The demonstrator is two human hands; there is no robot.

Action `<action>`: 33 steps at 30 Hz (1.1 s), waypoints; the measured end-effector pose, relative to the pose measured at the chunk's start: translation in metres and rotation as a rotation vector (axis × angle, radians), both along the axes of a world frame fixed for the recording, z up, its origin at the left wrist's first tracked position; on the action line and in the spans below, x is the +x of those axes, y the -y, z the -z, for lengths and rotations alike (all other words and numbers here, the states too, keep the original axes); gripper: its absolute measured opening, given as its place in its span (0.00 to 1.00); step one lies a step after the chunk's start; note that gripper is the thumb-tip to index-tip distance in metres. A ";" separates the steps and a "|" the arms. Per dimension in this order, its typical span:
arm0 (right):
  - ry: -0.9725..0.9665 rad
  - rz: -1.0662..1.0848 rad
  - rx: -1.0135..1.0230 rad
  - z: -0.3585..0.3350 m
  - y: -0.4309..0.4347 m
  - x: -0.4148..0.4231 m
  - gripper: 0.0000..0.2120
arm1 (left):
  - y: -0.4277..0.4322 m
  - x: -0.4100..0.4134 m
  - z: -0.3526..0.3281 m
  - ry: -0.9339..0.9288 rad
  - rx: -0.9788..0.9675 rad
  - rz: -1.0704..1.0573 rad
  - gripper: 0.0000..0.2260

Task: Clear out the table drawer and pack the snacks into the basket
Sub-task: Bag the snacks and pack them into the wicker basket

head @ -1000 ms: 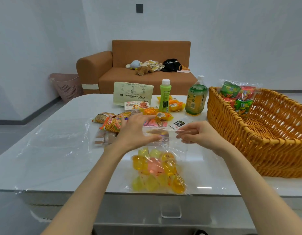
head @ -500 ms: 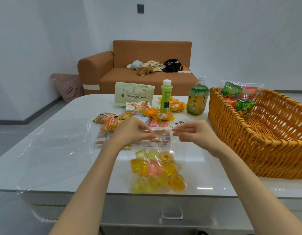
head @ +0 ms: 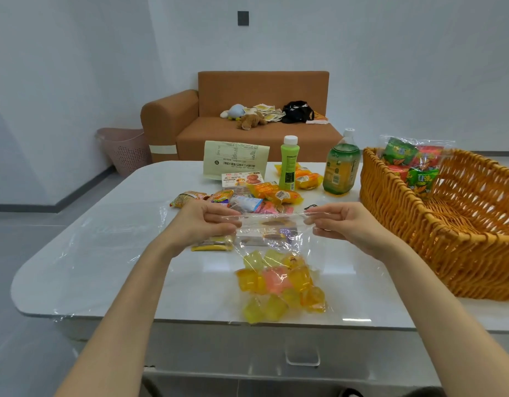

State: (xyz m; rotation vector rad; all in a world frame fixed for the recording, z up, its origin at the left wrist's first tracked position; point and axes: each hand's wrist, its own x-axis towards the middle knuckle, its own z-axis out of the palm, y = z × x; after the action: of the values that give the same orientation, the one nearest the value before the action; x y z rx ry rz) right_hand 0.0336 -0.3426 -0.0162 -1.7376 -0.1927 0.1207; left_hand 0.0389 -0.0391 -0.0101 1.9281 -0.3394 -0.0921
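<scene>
Both hands are raised over mid-table, gripping the top edge of a clear plastic bag of yellow, orange and pink jelly cups [head: 279, 282].

- Left hand [head: 203, 222]: thumb and forefinger pinch the bag's left top corner, other fingers curled under.
- Right hand [head: 349, 224]: same pinch on the right top corner, remaining fingers loosely curled.
- The top edge is stretched taut between the two pinches.
- The bag body drops toward 6 o'clock. The jelly cups look to rest on the glossy white table [head: 362, 296] near its front edge.

A large woven orange wicker basket [head: 413, 242] sits at 3 o'clock of the hands, close to the right hand but not touching. Inside it, at the far left corner, a clear bag of green and red snack packets [head: 410, 164] leans on the wall.

At 12 o'clock of the hands is loose stock on the table:
- orange snack packets [head: 276, 193]
- a small printed biscuit box [head: 242, 179]
- a cream paper pouch [head: 235, 159], standing
- a slim green bottle with a white cap [head: 288, 163], upright
- a round green tea bottle [head: 340, 170], upright, just beside the basket

A flat yellow packet [head: 212, 247] lies under the left wrist. At 9 o'clock a sheet of clear film [head: 110, 233] lies flat on the table. At 6 o'clock, below the table edge, is a drawer front with a clear handle [head: 302, 358]; I can't tell if the drawer is fully closed.
</scene>
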 end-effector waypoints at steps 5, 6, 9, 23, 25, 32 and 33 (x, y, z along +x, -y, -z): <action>0.025 -0.064 -0.115 0.000 0.004 -0.001 0.15 | -0.001 -0.001 0.006 -0.044 -0.033 0.009 0.16; 0.042 -0.060 -0.185 -0.002 0.004 -0.001 0.16 | 0.002 -0.001 0.008 -0.047 -0.039 -0.018 0.16; 0.072 -0.038 -0.344 -0.009 -0.001 -0.001 0.15 | 0.016 0.000 0.016 -0.140 -0.195 -0.105 0.19; 0.245 0.014 -0.615 0.009 -0.008 0.012 0.09 | 0.047 0.005 0.025 -0.115 -0.127 -0.035 0.06; 0.242 -0.024 -0.576 0.009 0.003 0.012 0.04 | 0.040 0.007 0.025 -0.126 -0.115 0.046 0.05; 0.143 -0.084 -0.307 0.006 0.021 0.000 0.15 | 0.030 0.010 0.028 -0.218 -0.196 0.163 0.10; 0.136 -0.079 -0.280 0.007 0.022 -0.001 0.16 | 0.031 0.010 0.030 -0.240 -0.214 0.165 0.10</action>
State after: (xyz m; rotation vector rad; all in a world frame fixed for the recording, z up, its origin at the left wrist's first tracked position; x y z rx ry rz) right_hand 0.0325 -0.3642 -0.0233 -2.0196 -0.3583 0.0895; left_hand 0.0493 -0.0700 -0.0397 1.6549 -0.3322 -0.3777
